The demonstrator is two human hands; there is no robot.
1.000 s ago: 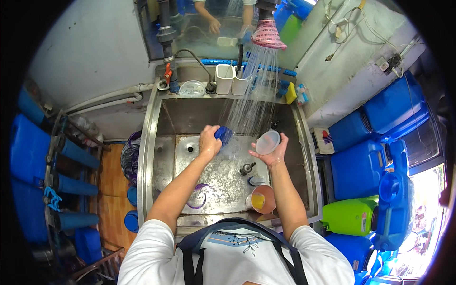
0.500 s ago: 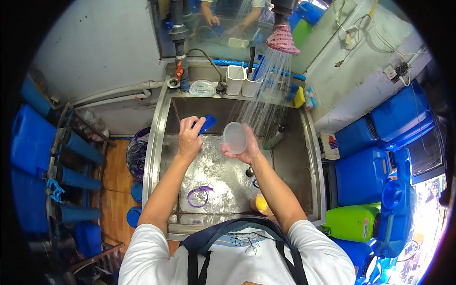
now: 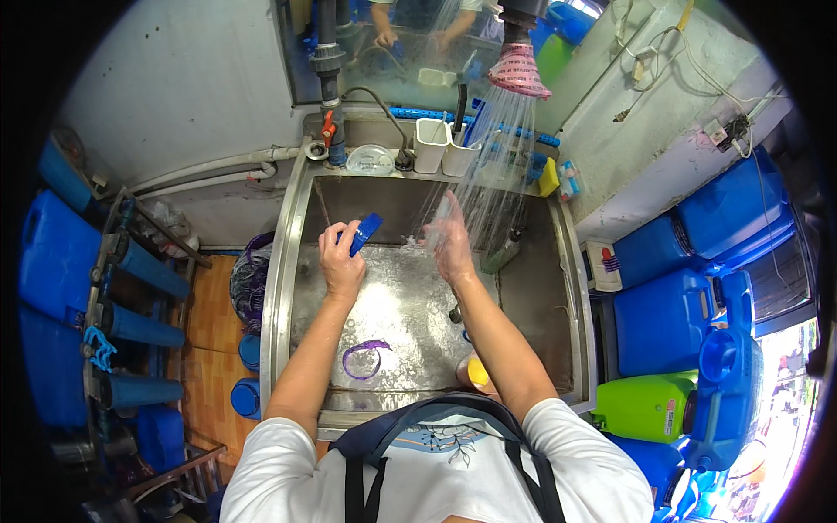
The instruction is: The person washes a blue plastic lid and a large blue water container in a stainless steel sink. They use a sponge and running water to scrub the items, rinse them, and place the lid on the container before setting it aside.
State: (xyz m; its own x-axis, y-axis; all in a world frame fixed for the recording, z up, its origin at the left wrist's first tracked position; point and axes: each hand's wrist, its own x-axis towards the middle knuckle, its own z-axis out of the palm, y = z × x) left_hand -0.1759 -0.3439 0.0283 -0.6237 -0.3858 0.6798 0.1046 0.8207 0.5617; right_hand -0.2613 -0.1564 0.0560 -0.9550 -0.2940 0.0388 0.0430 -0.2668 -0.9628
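Left hand (image 3: 343,261): grip closed on blue oblong plastic block (image 3: 366,234). Right hand (image 3: 453,251): grip holds translucent plastic cup (image 3: 440,220). Wet surfaces could cause slippage.

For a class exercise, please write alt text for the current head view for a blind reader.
A person's left hand grips a blue object while the right hand holds a translucent cup by falling water over a metal sink; a purple loop lies inside.
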